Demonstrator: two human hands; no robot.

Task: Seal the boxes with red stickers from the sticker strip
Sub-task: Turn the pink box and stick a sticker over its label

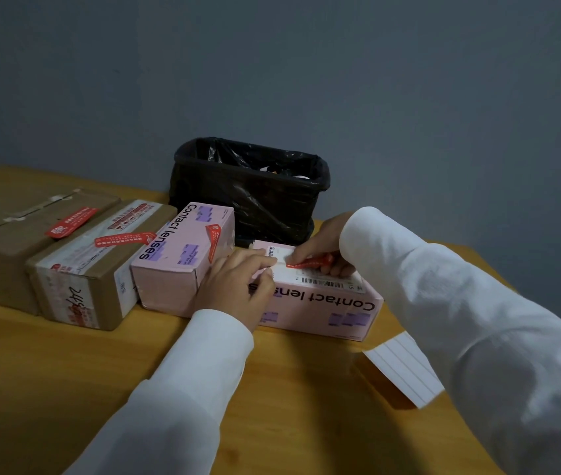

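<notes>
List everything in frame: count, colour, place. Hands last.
cardboard boxes: 2, brown, table left, each with a red sticker on top
pink boxes: 2, pink, table centre; left one stickered, right one under the hands
red sticker: 1, red, in the right hand's grip over the right pink box
sticker strip: 1, white, table right
bin: 1, black, behind the boxes
table: 1, yellow wood
left hand: rests on the right pink box
right hand: pinches the red sticker
</notes>
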